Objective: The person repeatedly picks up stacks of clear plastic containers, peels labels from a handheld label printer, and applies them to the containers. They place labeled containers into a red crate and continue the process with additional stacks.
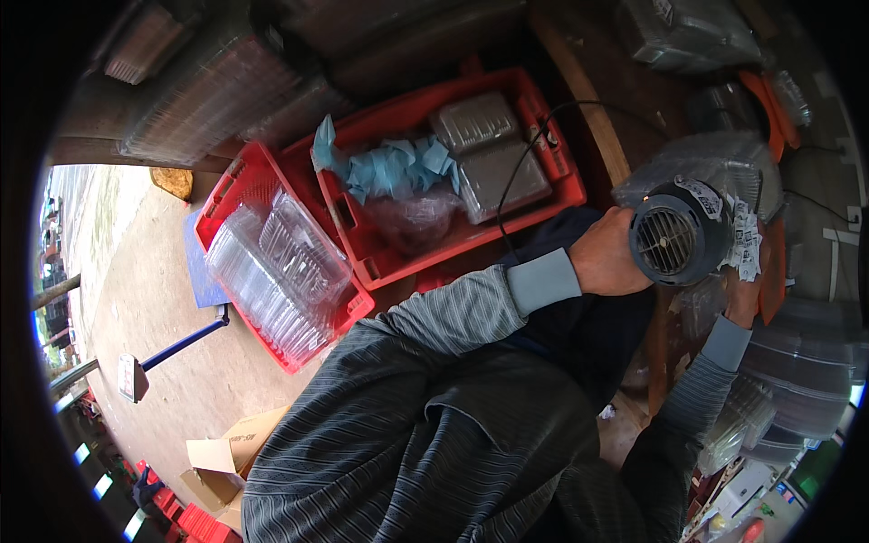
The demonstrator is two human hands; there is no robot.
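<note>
My left hand [609, 252] is closed around a dark grey hot-air gun [671, 234], its round rear grille towards the camera. A sticker with writing is on its casing. My right hand [743, 295] is beyond the gun at the right; its fingers are mostly hidden behind a bunch of small printed labels [745, 244], so its grip cannot be told. Clear plastic containers [723, 159] stand just behind the gun. Orange-red strips [774, 278] show beside the right hand.
A red crate [468, 254] holds clear boxes [502, 173] and crumpled light-blue sheets [400, 166]. Another red crate [248, 319] holds stacked clear containers [271, 271]. A black cable [506, 190] arcs over the first crate. A platform scale's display [130, 378] and an open cardboard box [234, 444] are at the left.
</note>
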